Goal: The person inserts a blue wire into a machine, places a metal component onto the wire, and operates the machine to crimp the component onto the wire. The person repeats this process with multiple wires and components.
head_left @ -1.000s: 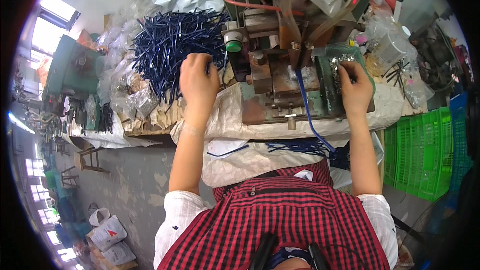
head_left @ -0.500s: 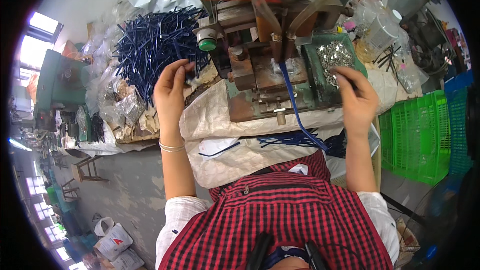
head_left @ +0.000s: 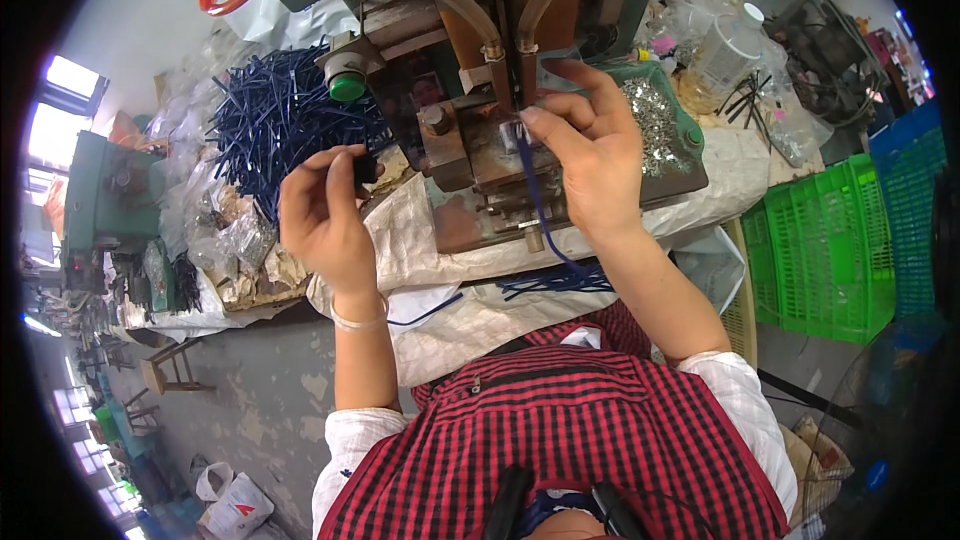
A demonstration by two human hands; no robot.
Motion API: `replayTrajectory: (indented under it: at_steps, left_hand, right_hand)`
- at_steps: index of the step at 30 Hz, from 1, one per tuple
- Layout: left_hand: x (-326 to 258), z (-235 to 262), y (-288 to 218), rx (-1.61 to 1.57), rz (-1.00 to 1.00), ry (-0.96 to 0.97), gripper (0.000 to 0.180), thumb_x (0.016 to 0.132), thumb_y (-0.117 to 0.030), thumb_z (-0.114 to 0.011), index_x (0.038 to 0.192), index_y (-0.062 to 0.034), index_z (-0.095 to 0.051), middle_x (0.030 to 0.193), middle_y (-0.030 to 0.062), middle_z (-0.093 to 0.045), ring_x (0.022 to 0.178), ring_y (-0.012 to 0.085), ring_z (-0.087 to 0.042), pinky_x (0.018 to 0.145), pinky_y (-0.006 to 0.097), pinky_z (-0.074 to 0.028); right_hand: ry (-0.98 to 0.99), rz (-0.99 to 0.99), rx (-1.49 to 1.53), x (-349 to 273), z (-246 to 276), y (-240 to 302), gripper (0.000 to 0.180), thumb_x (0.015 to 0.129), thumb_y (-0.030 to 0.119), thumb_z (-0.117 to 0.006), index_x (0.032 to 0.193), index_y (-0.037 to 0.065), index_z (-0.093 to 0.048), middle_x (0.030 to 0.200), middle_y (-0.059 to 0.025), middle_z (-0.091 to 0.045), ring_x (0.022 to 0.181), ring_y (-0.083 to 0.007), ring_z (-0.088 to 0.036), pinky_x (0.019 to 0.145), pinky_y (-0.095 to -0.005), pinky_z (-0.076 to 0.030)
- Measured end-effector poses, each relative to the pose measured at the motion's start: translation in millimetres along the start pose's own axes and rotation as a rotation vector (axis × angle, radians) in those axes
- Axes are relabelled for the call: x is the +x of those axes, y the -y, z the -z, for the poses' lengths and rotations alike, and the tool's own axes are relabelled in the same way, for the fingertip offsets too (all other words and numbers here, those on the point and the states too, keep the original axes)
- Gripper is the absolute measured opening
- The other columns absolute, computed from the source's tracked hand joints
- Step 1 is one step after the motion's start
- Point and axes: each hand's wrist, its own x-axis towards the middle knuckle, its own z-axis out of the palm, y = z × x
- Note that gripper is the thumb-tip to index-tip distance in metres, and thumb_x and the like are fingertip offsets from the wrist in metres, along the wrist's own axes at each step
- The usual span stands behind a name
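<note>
View from above my own hands at a small bench press. Nearest me, my red-checked shirt [head_left: 560,440] fills the lower frame, and both forearms rise from it toward the bench. A white woven sack cloth [head_left: 440,250] covers the bench edge, with a bundle of finished dark blue cords [head_left: 555,282] lying across it just below my right wrist.

My right hand [head_left: 590,155] is pinched shut, thumb against forefinger, on the upper end of one blue cord [head_left: 535,200]. The cord's long axis runs steeply down and slightly right from the pinch, across the rusty base plate [head_left: 480,180] of the press, toward the bundle. Its held end sits right at the press's working point, under the two clear hoses [head_left: 470,15].

My left hand [head_left: 325,210] is curled closed on a small dark piece [head_left: 365,168] at the fingertips; I cannot tell exactly what it is. It hovers left of the base plate, apart from the cord, so the right hand is the nearer one to the press.

Farther off: a green push button [head_left: 347,88], a heap of loose blue cords [head_left: 275,130] at left, a green tray of small metal fittings [head_left: 655,120] at right, and green plastic crates [head_left: 830,240] beyond.
</note>
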Motion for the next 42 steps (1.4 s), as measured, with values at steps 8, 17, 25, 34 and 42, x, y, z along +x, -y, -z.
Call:
replayTrajectory:
  at_steps: [8,17,25,34,42]
  left_hand:
    - [-15,-26,-52,0.290,-0.733,0.518,0.028,0.075,-0.009,-0.085,0.099,-0.0028,-0.072,0.109,0.0188,-0.075,0.061,0.0174,-0.061,0.052,0.028,-0.047]
    - [-26,-60,-29,0.285,-0.867,0.544,0.029,0.071,-0.010,-0.088,0.095,-0.0098,-0.070,0.103,0.0093,-0.074,0.054,0.0112,-0.058,0.045,0.026,-0.041]
    - [-40,-45,-40,0.265,-0.646,0.558,0.031,0.074,-0.008,-0.084,0.103,-0.0092,-0.073,0.109,0.0128,-0.076,0.057,0.0152,-0.059,0.049,0.029,-0.045]
    - [25,48,-4,0.949,-0.576,0.020,0.015,0.081,-0.001,-0.080,0.094,-0.0090,-0.077,0.104,0.0049,-0.076,0.083,0.0242,-0.063,0.078,0.035,-0.045]
    - [81,71,165,1.355,-0.604,0.564,0.011,0.080,-0.013,-0.071,0.087,-0.0167,-0.078,0.145,0.0053,-0.062,0.112,0.0286,-0.060,0.109,0.045,-0.044]
  right_hand:
    - [0.121,0.059,-0.231,-18,11,31,0.036,0.092,0.001,-0.064,0.128,-0.002,-0.062,0.123,-0.0170,-0.071,0.119,-0.0240,-0.064,0.104,-0.0352,-0.047]
    - [-0.103,0.370,-1.369,18,139,-41,0.018,0.077,0.015,-0.081,0.093,0.005,-0.077,0.122,-0.0211,-0.069,0.129,-0.0402,-0.056,0.109,-0.0490,-0.044]
    - [-0.228,0.188,-1.300,18,124,-29,0.018,0.086,0.016,-0.075,0.099,0.003,-0.072,0.109,-0.0179,-0.073,0.116,-0.0385,-0.065,0.095,-0.0467,-0.050]
    - [-0.051,0.520,-1.538,15,140,-29,0.015,0.089,0.014,-0.073,0.099,0.004,-0.071,0.111,-0.0173,-0.072,0.111,-0.0372,-0.066,0.090,-0.0449,-0.052]
    - [-0.289,0.221,-1.084,22,121,-32,0.015,0.099,0.016,-0.067,0.102,0.002,-0.070,0.083,-0.0100,-0.073,0.074,-0.0211,-0.069,0.072,-0.0336,-0.052]
